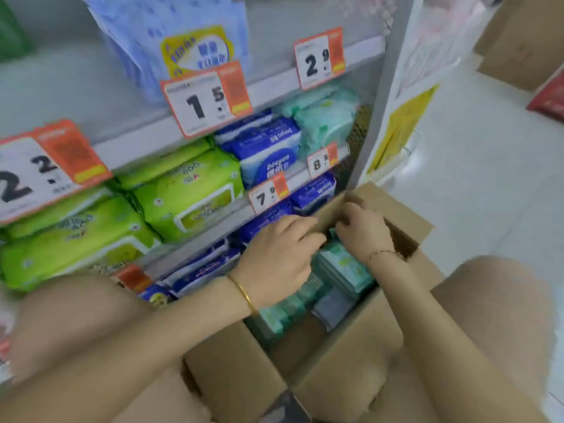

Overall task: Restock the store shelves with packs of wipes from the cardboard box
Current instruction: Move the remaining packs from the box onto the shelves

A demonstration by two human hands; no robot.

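Note:
An open cardboard box (pixel 351 346) stands on the floor against the shelves. It holds several pale teal packs of wipes (pixel 345 267), standing on edge. My left hand (pixel 280 254) reaches over the box, and its fingers curl against the far flap (pixel 331 213). My right hand (pixel 363 230) pinches the same flap from the other side. Neither hand visibly holds a pack. Matching pale teal packs (pixel 326 117) lie at the right end of the middle shelf.
The middle shelf also holds green packs (pixel 189 193) and blue packs (pixel 268 154), and dark blue packs (pixel 201 270) fill the shelf below. Orange price tags (pixel 207 102) hang on the shelf rails. More cardboard boxes (pixel 525 41) and a red pack (pixel 549 99) sit on the white floor (pixel 473 193).

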